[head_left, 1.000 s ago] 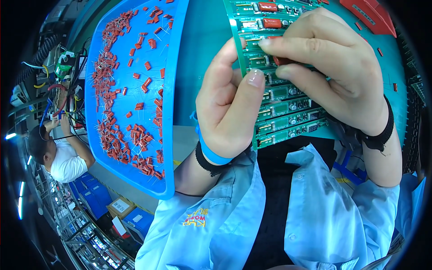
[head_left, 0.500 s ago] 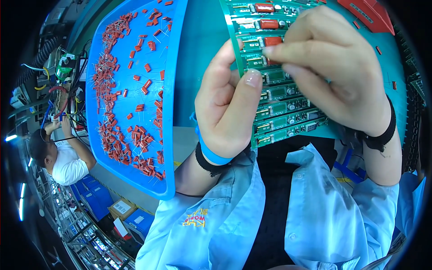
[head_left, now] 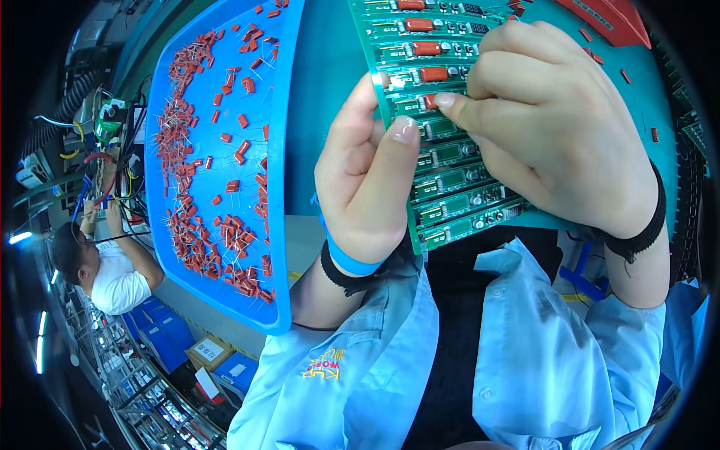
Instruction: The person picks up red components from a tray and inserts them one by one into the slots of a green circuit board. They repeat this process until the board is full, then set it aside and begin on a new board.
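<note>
My left hand grips the left edge of a green circuit board panel, thumb on top and fingers behind it. The panel is split into several narrow strips with small parts on each. Red box-shaped capacitors lie on the upper strips; the lower strips show bare green spots in that place. My right hand is over the panel's right side. Its thumb and fingertips are closed on a red capacitor that lies against a middle strip. The capacitor's right end and leads are hidden under the fingers.
A blue tray at the left holds many loose red capacitors with wire leads. At the far right stands a red box, with stray capacitors near it on the green mat. Further left, another person works among cables.
The panel and my left hand have shifted slightly left. My right hand has moved a little down and left across the panel, and the capacitor at its fingertips now shows more plainly.
</note>
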### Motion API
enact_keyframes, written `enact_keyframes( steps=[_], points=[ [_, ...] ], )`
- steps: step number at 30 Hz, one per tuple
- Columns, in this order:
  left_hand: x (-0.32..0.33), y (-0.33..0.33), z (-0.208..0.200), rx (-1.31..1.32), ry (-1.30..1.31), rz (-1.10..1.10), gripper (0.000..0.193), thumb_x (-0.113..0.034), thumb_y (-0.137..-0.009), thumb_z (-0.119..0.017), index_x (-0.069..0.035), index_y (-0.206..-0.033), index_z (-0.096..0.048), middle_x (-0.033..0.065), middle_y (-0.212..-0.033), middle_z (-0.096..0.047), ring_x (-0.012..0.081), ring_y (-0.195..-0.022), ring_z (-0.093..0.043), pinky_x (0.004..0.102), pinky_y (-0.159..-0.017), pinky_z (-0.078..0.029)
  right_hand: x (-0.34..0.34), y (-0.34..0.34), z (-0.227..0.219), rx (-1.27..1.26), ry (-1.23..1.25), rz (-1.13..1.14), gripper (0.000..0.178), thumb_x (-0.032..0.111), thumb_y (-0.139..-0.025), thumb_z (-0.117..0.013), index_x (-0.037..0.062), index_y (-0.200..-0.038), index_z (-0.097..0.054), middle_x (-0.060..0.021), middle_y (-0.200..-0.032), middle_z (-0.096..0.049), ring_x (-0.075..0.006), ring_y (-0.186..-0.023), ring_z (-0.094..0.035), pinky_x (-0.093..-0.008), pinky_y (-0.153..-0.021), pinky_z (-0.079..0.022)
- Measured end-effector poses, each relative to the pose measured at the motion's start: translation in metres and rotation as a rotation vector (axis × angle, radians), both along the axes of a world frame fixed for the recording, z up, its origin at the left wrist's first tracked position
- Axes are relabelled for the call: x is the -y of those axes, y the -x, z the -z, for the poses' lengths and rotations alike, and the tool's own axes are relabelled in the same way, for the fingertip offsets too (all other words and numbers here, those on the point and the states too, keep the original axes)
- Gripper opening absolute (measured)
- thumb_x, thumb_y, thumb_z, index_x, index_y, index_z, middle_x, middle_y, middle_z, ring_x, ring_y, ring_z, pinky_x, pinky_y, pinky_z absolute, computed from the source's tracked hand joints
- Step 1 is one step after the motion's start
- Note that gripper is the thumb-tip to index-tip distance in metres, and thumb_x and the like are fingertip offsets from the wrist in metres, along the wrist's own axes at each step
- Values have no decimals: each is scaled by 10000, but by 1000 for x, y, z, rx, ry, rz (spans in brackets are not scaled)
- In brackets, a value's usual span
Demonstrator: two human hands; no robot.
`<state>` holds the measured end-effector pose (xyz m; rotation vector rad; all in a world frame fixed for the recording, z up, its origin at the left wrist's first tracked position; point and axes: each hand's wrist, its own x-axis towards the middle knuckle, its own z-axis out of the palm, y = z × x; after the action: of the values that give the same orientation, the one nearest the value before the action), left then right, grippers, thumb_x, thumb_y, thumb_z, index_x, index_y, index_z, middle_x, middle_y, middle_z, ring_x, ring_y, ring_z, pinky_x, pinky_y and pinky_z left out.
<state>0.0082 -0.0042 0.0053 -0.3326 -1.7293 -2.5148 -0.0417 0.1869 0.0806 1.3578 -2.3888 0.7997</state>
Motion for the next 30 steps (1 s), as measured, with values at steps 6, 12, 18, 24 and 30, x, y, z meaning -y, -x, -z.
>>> enact_keyframes(
  steps=[6, 12, 18, 24, 30],
  points=[
    [-3, 0, -2, -5, -52, 12, 389, -56, -915, -369, 85, -1277, -359, 201, -1167, -539, 254, -1027, -581, 371, -888, -475, -11, 7, 4, 7, 14, 67, 115, 32, -694, -649, 10, -807, -658, -80, -756, -588, -208, -644, -547, -302, -572, -417],
    [-5, 2, -2, 22, -103, 31, 391, -59, -916, -371, 88, -1277, -353, 208, -1168, -535, 268, -1030, -579, 383, -900, -470, 11, 3, -6, 23, 8, 147, 111, 34, -703, -643, 3, -809, -657, -89, -764, -593, -211, -649, -553, -302, -578, -425],
    [-3, 2, -1, -3, -82, 54, 395, -57, -915, -374, 88, -1282, -349, 210, -1170, -533, 267, -1037, -575, 389, -905, -465, -4, -5, -5, 33, 12, 209, 107, 36, -713, -638, -4, -810, -657, -97, -772, -598, -215, -655, -559, -302, -584, -433],
    [0, 1, 5, -81, -102, 18, 442, -27, -932, -382, 55, -1350, -266, 158, -1204, -521, 174, -1066, -533, 300, -926, -409, 16, 3, -13, 31, 23, 283, 105, 38, -722, -633, -11, -812, -657, -106, -779, -604, -218, -661, -565, -303, -589, -441],
    [1, 2, 6, -129, -83, -16, 461, -58, -935, -415, 56, -1354, -261, 155, -1214, -517, 169, -1064, -533, 304, -926, -402, -4, 15, -24, 145, -100, 454, 115, 45, -736, -628, -20, -828, -652, -117, -793, -611, -225, -681, -575, -302, -611, -455]
  ],
)
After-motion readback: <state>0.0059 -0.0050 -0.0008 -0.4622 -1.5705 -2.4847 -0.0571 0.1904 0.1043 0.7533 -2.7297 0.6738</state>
